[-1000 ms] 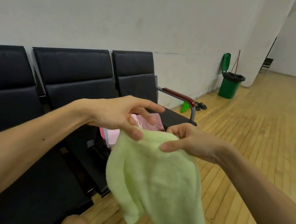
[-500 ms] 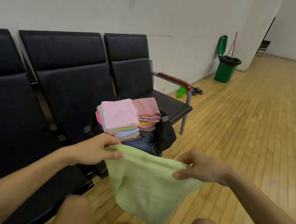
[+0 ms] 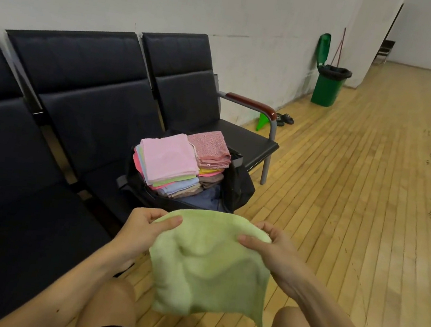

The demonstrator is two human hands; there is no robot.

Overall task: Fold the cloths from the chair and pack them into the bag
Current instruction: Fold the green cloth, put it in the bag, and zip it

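Green cloth (image 3: 209, 266) — top edge pinched, both hands' grip, hanging below

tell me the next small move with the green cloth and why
Probably bring the two held corners together to fold it in half. The left hand and right hand each pinch the top edge of the green cloth, which hangs loose and rumpled over the knees, while the cloths stacked in the open bag ahead are all folded flat.

We saw a fuzzy, matt terry cloth (image 3: 209, 266), smooth black padded seats (image 3: 79, 107), a glossy wood armrest (image 3: 251, 104), and worn plank flooring (image 3: 367, 210).
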